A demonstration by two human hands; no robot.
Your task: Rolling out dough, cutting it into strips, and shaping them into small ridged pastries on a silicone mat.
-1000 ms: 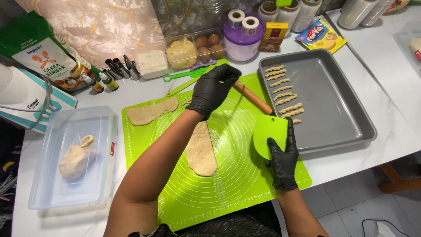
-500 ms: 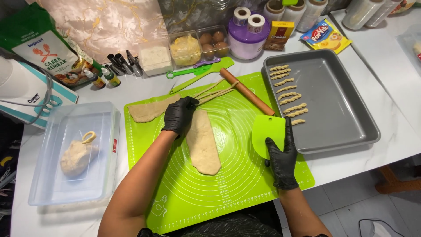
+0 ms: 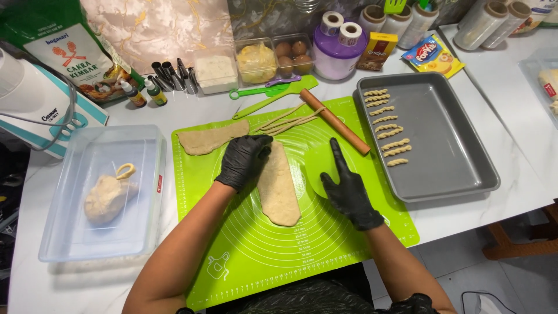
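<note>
— Two black-gloved hands were on the green mat (image 3: 256, 256): left hand (image 3: 244, 160) curled onto the flat dough strip's (image 3: 279, 186) upper edge at the mat's centre.
— And the right hand (image 3: 347, 192)?
— Pressed a green scraper (image 3: 317, 168) flat, forefinger out, possibly just resting

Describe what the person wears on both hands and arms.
Both the left hand and the right hand wear thin, glossy black disposable gloves that end at the wrists. The forearms are bare, with no sleeves, watch or jewellery visible. The gloves carry no markings.
</note>
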